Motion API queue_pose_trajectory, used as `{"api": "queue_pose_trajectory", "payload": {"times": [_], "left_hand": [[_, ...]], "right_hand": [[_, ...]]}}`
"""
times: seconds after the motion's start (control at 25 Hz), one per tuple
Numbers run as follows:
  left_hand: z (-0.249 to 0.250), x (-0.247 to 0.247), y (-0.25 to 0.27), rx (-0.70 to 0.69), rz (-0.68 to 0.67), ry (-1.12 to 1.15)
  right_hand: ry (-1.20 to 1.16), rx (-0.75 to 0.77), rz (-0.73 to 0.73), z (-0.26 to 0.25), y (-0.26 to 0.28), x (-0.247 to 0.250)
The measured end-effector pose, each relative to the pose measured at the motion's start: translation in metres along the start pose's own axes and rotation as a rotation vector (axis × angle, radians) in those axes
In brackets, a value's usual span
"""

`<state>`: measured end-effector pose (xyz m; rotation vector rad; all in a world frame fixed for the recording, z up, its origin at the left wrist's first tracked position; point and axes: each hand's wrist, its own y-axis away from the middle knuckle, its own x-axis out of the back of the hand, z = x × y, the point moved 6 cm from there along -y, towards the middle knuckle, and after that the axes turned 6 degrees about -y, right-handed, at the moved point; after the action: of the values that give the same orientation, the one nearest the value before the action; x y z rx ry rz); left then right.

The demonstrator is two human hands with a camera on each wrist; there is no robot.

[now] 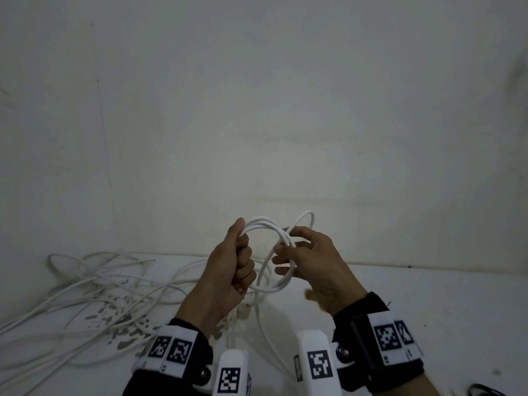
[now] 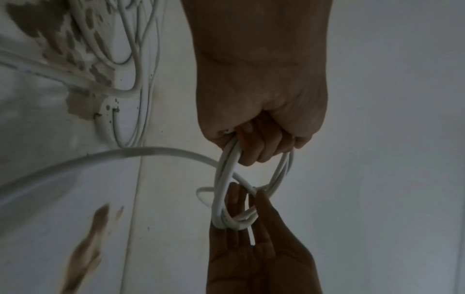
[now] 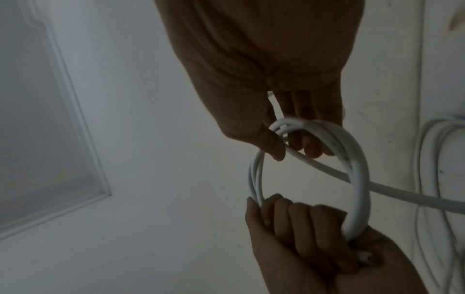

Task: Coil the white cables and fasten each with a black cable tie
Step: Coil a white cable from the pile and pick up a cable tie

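Currently, coil: a white cable coil [image 1: 270, 252] of several turns is held up in the air between both hands, at about 6 o'clock in the head view, above the white tabletop [image 1: 428, 310].
Left hand: the left hand [image 1: 228, 270] is fisted round the 9 o'clock side of the coil, fingers curled over the bundled strands.
Right hand: the right hand [image 1: 311, 261] is pinching the 3 o'clock side between thumb and fingers, the other fingers loosely spread along the loop.
Loose tail: one strand [image 1: 258, 312] drops from the coil toward the tabletop at 6 o'clock, so this cable looks only partly wound.
Remaining cables: a tangle of uncoiled white cables [image 1: 94, 292] lies on the tabletop at 8 o'clock.
Tie: a dark object [image 1: 483, 391] at the 5 o'clock edge may be a black cable tie; too cropped to tell.
Progress: early, by my reading; no fastened coil is in view, winding is unfinished, and tying has not begun.
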<state>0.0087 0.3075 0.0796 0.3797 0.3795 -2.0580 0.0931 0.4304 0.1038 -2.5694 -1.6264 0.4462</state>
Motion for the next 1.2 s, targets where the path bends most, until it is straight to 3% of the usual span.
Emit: {"api": "queue_pose_trajectory", "payload": {"times": [0.16, 0.28, 0.32, 0.4, 0.48, 0.56, 0.72, 0.88, 1.0, 1.2], "left_hand": [[-0.001, 0.000, 0.001, -0.065, 0.057, -0.119], [0.003, 0.006, -0.002, -0.100, 0.086, -0.157], [0.006, 0.010, -0.002, -0.111, 0.094, -0.162], [0.014, 0.017, -0.004, -0.142, 0.111, -0.177], [0.020, 0.023, -0.003, -0.168, 0.125, -0.199], [0.024, 0.025, -0.002, -0.207, 0.125, -0.241], [0.027, 0.024, -0.005, -0.274, 0.159, -0.323], [0.033, 0.026, -0.004, -0.367, 0.192, -0.461], [0.038, 0.022, 0.003, -0.497, 0.266, -0.592], [0.040, 0.002, 0.024, -0.935, 0.374, -0.749]], "right_hand": [[-0.109, -0.122, 0.026, 0.011, -0.003, -0.006], [-0.222, -0.195, -0.055, 0.009, 0.002, -0.017], [-0.136, -0.145, -0.072, 0.005, 0.005, -0.020], [0.260, 0.090, -0.058, -0.002, 0.010, -0.025], [0.653, 0.362, 0.008, -0.011, 0.017, -0.033], [0.878, 0.510, 0.103, -0.017, 0.023, -0.034], [1.065, 0.501, 0.165, -0.028, 0.030, -0.030], [1.079, 0.441, 0.115, -0.033, 0.032, -0.029], [1.035, 0.471, 0.134, -0.031, 0.035, -0.038], [0.987, 0.472, 0.206, -0.022, 0.031, -0.036]]}}
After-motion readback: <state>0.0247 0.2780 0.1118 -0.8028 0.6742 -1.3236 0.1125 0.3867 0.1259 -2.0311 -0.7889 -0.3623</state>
